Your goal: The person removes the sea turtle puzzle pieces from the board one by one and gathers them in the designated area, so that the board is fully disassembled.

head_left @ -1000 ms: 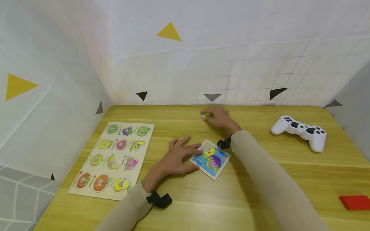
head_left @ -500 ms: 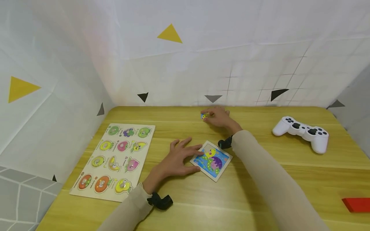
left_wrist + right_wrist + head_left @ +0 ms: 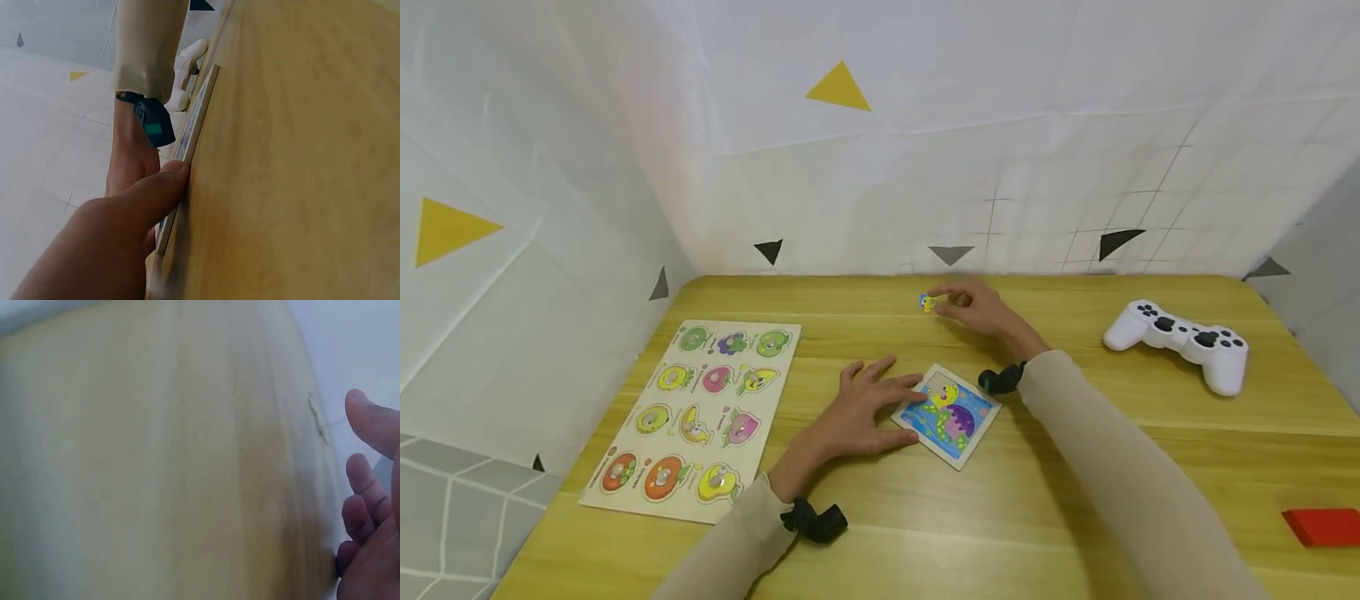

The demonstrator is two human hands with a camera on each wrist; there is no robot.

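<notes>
A small square jigsaw puzzle (image 3: 958,425) with a turtle picture lies in its pale frame, turned cornerwise on the table. My left hand (image 3: 861,417) rests at its left side, fingers spread; one fingertip is over the picture and the thumb touches the frame's edge. The left wrist view shows the thumb (image 3: 159,187) against that edge. A small blue and yellow puzzle piece (image 3: 927,303) lies near the table's back edge. My right hand (image 3: 977,307) is just right of it, thumb and fingers parted. In the right wrist view the piece (image 3: 318,420) lies flat, apart from the fingers.
A wooden fruit peg board (image 3: 700,417) lies at the left of the table. On the right are a white game controller (image 3: 1180,340) and a red block (image 3: 1324,527) at the view's edge. A white cloth wall (image 3: 865,183) stands behind the table (image 3: 880,533).
My right hand has let go of the puzzle piece and drawn slightly right, its fingers off it. The piece stays by the back edge. My left hand has not moved.
</notes>
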